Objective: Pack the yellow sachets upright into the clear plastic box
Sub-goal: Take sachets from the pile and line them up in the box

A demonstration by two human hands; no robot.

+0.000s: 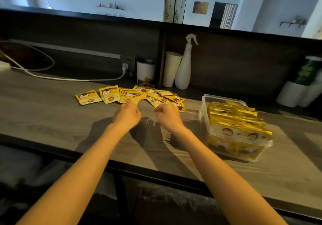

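Two bare forearms are extended over a grey wood-grain counter (52, 120) toward a scatter of loose yellow sachets (132, 96) that lie flat near the counter's far edge. The left hand (128, 115) is seen from the back, its fingers curled inward just short of the nearest sachet; whether anything is pinched between the fingertips cannot be told, since they are hidden behind the knuckles. The right hand (167, 115) is likewise loosely curled, with thumb and forefinger drawn together, positioned beside the right end of the scatter; no sachet can be made out in it, though contact with the packets just behind it cannot be ruled out. The clear plastic box (205, 102) is placed well to the right of both hands, apart from the loose pile. It is largely filled with packed sachets (238, 123) standing on edge in rows, their tops rising above the rim; a gap is left at the box's far end. Behind the loose pile, against the dark back panel, a white canister (145, 72), a white paper cup (171, 71) and a white spray bottle (185, 67) are lined up. A white cable (43, 75) is run across the counter's left side to a wall socket (128, 62).
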